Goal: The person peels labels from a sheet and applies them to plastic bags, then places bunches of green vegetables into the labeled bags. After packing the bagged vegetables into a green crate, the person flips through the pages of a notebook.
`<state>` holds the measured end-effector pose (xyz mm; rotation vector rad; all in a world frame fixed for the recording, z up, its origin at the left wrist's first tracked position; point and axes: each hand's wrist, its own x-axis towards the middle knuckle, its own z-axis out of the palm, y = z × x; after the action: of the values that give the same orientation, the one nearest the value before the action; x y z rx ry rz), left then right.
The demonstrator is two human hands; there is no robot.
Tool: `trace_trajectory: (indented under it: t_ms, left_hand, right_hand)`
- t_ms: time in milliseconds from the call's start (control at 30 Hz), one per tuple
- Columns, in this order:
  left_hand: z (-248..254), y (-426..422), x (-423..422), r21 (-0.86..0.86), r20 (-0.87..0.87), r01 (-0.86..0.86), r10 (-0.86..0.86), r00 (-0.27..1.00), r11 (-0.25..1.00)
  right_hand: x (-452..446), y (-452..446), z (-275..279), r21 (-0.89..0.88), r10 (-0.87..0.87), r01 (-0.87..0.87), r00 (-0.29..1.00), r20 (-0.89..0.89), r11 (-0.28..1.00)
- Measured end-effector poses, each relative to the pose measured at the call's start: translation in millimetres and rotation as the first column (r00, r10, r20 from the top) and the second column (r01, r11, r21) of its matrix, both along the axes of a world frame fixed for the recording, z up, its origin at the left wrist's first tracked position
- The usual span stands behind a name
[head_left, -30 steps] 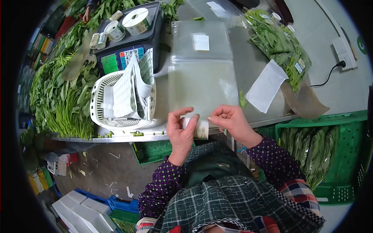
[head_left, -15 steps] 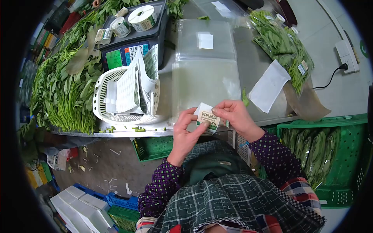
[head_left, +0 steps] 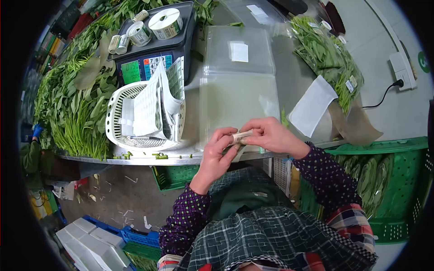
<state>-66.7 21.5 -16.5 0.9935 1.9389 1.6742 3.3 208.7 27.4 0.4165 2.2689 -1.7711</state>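
My left hand (head_left: 216, 156) and my right hand (head_left: 273, 135) meet at the table's front edge, fingers closed around a small printed label (head_left: 241, 137). The label is bent or curled between both sets of fingertips, and its print is too small to read here. Just beyond my hands lies a stack of clear plastic bags (head_left: 239, 101), with a white sticker (head_left: 239, 52) on its far part. To the left of the bags, a white basket (head_left: 115, 122) holds folded label sheets (head_left: 147, 110).
Behind the basket stands a scale (head_left: 132, 67) bearing label rolls (head_left: 165, 23). Leafy greens (head_left: 81, 108) cover the left. At right are bagged greens (head_left: 321, 54), a white sheet (head_left: 313, 106) and a green crate (head_left: 404, 180). A co-worker's blue-gloved hand (head_left: 38, 131) shows far left.
The label, held flat with its printed face showing half a second ago, is now curled between my fingers. My two hands have come closer together. A blue-gloved hand has appeared at far left.
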Motion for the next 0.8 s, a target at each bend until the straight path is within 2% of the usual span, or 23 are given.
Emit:
trace_trajectory:
  t_ms: [33, 100, 133, 200, 267, 333, 367, 433, 533, 600, 667, 700, 733, 767, 800]
  left_hand:
    - [-6, -2, 0, 0.001, 0.002, -0.001, 0.001, 1.0, 1.0]
    - [-15, -3, -3, -0.112, 0.201, -0.003, 0.025, 0.979, 0.994]
    - [-18, -1, -2, -0.109, 0.203, -0.004, 0.026, 0.979, 0.994]
    - [-12, 11, -2, -0.208, 0.477, -0.176, 0.257, 0.84, 0.962]
    - [-19, 21, -5, -0.221, 0.49, -0.209, 0.294, 0.821, 0.953]
    - [-44, 33, -8, -0.246, 0.582, -0.138, 0.26, 0.771, 0.959]
    - [-54, 38, -9, -0.266, 0.58, -0.123, 0.261, 0.772, 0.956]
    - [-63, 45, -12, -0.265, 0.619, -0.134, 0.275, 0.736, 0.955]
    - [-74, 50, -13, -0.281, 0.646, -0.174, 0.321, 0.693, 0.944]
    - [-72, 42, -6, -0.388, 0.564, -0.069, 0.296, 0.771, 0.919]
    - [-65, 27, 8, -0.381, 0.594, -0.033, 0.272, 0.757, 0.924]
    - [-52, 18, 8, -0.403, 0.546, 0.028, 0.216, 0.81, 0.915]
    - [-39, 12, 7, -0.423, 0.492, 0.084, 0.151, 0.857, 0.902]
    - [-28, 4, 11, -0.41, 0.514, 0.15, 0.092, 0.853, 0.9]
    - [-19, -5, 14, -0.396, 0.537, 0.208, 0.042, 0.842, 0.895]
  right_hand:
    - [-1, -1, 0, 0.018, 0.001, -0.001, 1.0, 0.017, 1.0]
    - [-4, -3, -7, 0.053, -0.017, 0.016, 1.0, 0.008, 0.998]
    - [-6, -3, -10, 0.086, -0.034, 0.034, 0.999, -0.004, 0.996]
    - [-15, 4, -13, 0.143, -0.033, 0.037, 0.999, -0.03, 0.989]
    - [-31, 19, -19, 0.196, -0.031, 0.041, 0.998, -0.055, 0.98]
    - [-59, 49, -31, 0.413, -0.063, 0.1, 0.993, -0.102, 0.905]
    - [-73, 65, -42, 0.412, -0.065, 0.101, 0.993, -0.1, 0.906]
    - [-91, 89, -74, 0.539, -0.02, 0.094, 0.99, -0.142, 0.837]
    - [-101, 83, -121, 0.622, -0.054, 0.106, 0.993, -0.102, 0.776]
    - [-102, 71, -118, 0.642, -0.073, 0.137, 0.989, -0.125, 0.754]
    - [-99, 68, -111, 0.739, -0.137, 0.138, 0.989, -0.062, 0.66]
    - [-97, 71, -110, 0.74, -0.149, 0.143, 0.987, -0.059, 0.657]
    - [-99, 76, -109, 0.802, -0.14, 0.111, 0.99, -0.035, 0.587]
    - [-100, 79, -108, 0.855, -0.129, 0.073, 0.992, -0.007, 0.514]
    - [-98, 80, -99, 0.856, -0.128, 0.071, 0.992, -0.005, 0.512]
